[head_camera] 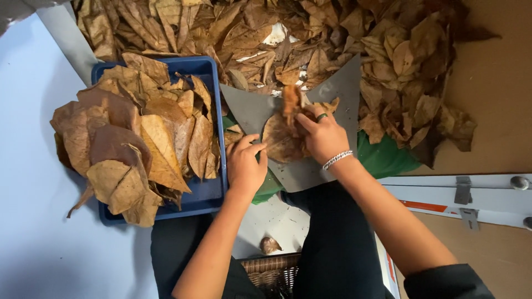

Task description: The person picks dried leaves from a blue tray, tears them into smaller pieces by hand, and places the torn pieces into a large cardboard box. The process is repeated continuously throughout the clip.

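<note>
A dry brown leaf [281,139] lies on a grey sheet [252,108] with pointed corners, which rests on my lap. My left hand [244,163] pinches the leaf's left edge against the sheet. My right hand [320,135], with a green ring and a beaded bracelet, grips the leaf's crumpled upper part [290,102] and lifts it up. Both hands sit close together over the sheet.
A blue tray [200,194] at the left is heaped with flat dry leaves [133,138]. A large pile of loose dry leaves [332,39] covers the floor ahead. Green cloth [385,158] lies under the sheet. A wicker basket [271,271] is between my knees.
</note>
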